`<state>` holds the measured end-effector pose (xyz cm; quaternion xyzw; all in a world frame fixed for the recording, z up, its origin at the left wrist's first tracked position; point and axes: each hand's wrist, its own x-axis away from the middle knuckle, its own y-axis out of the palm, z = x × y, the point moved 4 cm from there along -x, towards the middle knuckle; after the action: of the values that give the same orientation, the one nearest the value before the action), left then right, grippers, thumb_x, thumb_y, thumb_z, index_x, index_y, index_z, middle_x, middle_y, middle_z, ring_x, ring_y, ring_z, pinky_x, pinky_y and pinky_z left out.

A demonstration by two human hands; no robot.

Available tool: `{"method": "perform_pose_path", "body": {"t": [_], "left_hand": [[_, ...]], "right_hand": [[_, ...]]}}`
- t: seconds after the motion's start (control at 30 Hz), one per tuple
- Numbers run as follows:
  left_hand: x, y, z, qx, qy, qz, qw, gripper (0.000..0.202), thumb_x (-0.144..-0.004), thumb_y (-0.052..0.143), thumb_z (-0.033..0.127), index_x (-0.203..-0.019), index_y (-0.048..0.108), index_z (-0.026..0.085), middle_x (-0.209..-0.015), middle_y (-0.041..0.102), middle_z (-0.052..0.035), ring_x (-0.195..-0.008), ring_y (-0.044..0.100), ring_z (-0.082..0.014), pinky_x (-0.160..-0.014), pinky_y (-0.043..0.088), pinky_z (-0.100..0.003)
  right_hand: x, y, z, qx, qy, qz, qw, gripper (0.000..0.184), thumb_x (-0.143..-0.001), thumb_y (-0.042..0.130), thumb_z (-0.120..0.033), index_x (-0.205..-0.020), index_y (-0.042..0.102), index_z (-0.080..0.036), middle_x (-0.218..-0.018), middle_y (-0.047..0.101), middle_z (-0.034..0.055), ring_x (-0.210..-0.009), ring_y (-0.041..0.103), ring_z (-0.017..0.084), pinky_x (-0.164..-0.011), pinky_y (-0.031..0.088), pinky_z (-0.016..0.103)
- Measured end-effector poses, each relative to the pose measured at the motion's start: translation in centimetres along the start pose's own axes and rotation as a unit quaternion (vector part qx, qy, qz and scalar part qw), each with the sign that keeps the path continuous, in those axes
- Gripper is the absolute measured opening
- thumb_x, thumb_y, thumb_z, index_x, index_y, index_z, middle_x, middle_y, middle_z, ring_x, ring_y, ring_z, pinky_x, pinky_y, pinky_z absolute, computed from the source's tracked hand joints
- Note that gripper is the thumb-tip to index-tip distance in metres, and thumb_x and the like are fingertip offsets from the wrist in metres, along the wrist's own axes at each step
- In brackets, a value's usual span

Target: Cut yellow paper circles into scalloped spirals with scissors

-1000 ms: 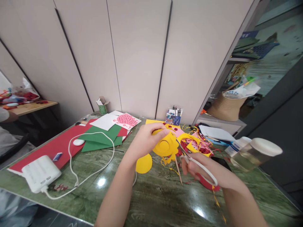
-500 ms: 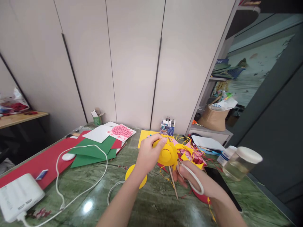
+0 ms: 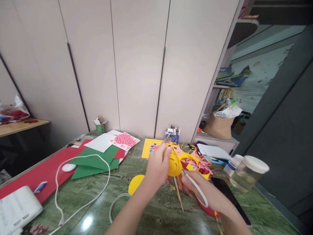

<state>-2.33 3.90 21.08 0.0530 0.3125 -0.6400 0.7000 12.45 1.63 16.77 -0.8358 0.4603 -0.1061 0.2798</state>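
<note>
My left hand (image 3: 158, 163) pinches a yellow paper spiral (image 3: 174, 165) above the table, its cut bands hanging slightly apart. My right hand (image 3: 187, 182) is closed around scissors (image 3: 199, 191) with a white loop handle, low at the spiral's right edge. The scissor blades are mostly hidden by the paper and fingers. Under my right hand, a pointed wooden stick (image 3: 179, 197) lies on the table. A yellow paper disc (image 3: 136, 184) rests left of my left forearm, partly covered by it.
Pink, red and yellow paper scraps (image 3: 198, 163) pile up behind my right hand. A dark tablet-like slab (image 3: 230, 199) and a lidded jar (image 3: 248, 173) stand to the right. Green paper (image 3: 95, 161), a white cable (image 3: 107, 182) and a white power bank (image 3: 21, 205) lie left.
The view has shifted slightly. The yellow spiral has turned in my left hand, and its bands now look more edge-on and separated. Both hands keep their hold.
</note>
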Motion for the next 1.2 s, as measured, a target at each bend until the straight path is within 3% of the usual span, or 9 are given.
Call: {"method": "perform_pose_path", "body": {"t": [0.23, 0.43, 0.7, 1.2], "left_hand": [[0.6, 0.1, 0.0, 0.036, -0.028, -0.001, 0.999, 0.022, -0.092, 0.031, 0.029, -0.073, 0.038, 0.021, -0.067, 0.045, 0.0032, -0.064, 0.043, -0.0143, -0.061, 0.029, -0.025], [1.2, -0.4, 0.5, 0.054, -0.009, 0.041, 0.998, 0.022, -0.091, 0.035, 0.032, -0.072, 0.040, 0.021, -0.069, 0.049, 0.0017, -0.063, 0.045, -0.0149, -0.058, 0.031, -0.024], [1.3, -0.4, 0.6, 0.083, -0.008, 0.018, 0.996, 0.024, -0.092, 0.034, 0.034, -0.072, 0.038, 0.021, -0.066, 0.044, 0.0029, -0.062, 0.043, -0.0144, -0.057, 0.030, -0.024], [1.4, -0.8, 0.9, 0.108, -0.004, 0.012, 0.994, 0.025, -0.092, 0.036, 0.035, -0.072, 0.038, 0.020, -0.063, 0.040, 0.0042, -0.059, 0.039, -0.0122, -0.055, 0.029, -0.024]], "right_hand": [[0.0, -0.2, 0.6, -0.043, -0.024, 0.000, 0.999, 0.050, -0.092, 0.029, -0.056, -0.072, 0.052, -0.016, -0.060, 0.043, -0.0019, -0.054, 0.039, 0.012, -0.052, 0.034, 0.024], [0.1, 0.0, 0.0, -0.065, -0.047, -0.022, 0.997, 0.056, -0.089, 0.027, -0.062, -0.074, 0.054, -0.015, -0.063, 0.047, 0.0002, -0.056, 0.045, 0.013, -0.054, 0.037, 0.026], [0.1, 0.4, -0.2, -0.082, -0.078, -0.016, 0.993, 0.056, -0.089, 0.027, -0.062, -0.071, 0.053, -0.015, -0.059, 0.045, -0.0013, -0.053, 0.043, 0.012, -0.053, 0.036, 0.025], [0.4, 0.4, -0.3, -0.070, -0.033, 0.006, 0.997, 0.053, -0.089, 0.030, -0.062, -0.071, 0.050, -0.016, -0.059, 0.045, -0.0011, -0.053, 0.042, 0.012, -0.051, 0.035, 0.025]]}}
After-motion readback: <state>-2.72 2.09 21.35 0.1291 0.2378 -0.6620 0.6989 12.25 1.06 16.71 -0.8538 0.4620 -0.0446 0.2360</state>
